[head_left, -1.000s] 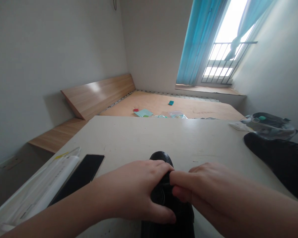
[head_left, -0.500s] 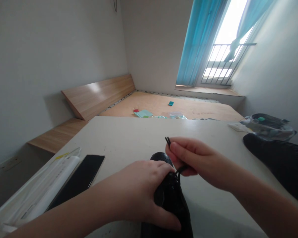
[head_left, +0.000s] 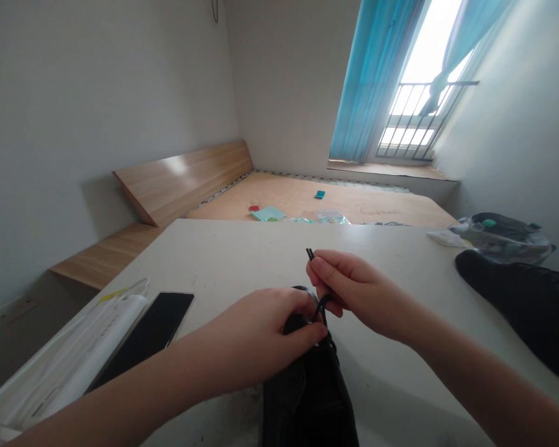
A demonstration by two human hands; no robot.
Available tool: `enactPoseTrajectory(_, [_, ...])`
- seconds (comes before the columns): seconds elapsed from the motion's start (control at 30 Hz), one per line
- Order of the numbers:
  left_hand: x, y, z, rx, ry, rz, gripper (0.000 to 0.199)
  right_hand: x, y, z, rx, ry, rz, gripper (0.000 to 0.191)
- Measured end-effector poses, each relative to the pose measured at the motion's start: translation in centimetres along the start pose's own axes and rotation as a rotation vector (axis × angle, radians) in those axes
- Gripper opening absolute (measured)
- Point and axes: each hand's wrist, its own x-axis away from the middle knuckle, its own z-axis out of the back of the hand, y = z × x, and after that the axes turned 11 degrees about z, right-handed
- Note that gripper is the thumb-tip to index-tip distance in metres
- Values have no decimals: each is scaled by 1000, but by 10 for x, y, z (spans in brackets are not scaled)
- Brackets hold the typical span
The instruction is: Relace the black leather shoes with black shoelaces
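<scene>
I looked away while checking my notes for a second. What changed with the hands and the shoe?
The right hand has lifted up off the black shoe and now pinches a black lace, its tips sticking up. The left hand has shifted forward along the shoe and holds its top by the lace. The phone, the other black shoe and the plastic bag stayed put.

A black shoe (head_left: 310,397) with a black lace (head_left: 323,305) sits on the off-white table (head_left: 242,261); turquoise curtains (head_left: 372,81) hang beyond the table, and a second black shoe (head_left: 507,304) lies at its right edge.
</scene>
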Motion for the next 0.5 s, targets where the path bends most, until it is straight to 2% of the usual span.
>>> enactPoseTrajectory(0.07, [1, 4, -2, 88, -3, 9, 23, 3, -4, 0, 166, 52, 78, 33])
enactPoseTrajectory(0.13, [3, 8, -2, 222, -121, 48, 27, 5, -7, 0, 221, 112, 155, 33])
enactPoseTrajectory(0.2, [6, 12, -2, 329, -261, 84, 27, 5, -10, 1, 118, 173, 206, 34])
enactPoseTrajectory(0.23, [7, 13, -3, 349, -296, 90, 27, 5, -11, 2, 9, 201, 220, 35])
enactPoseTrajectory(0.37, [11, 13, -8, 267, -226, 99, 26, 3, -13, 5, -494, 232, 213, 28])
enactPoseTrajectory(0.5, [9, 11, -16, 187, -152, 121, 43, 4, -15, 3, -646, 246, 179, 19])
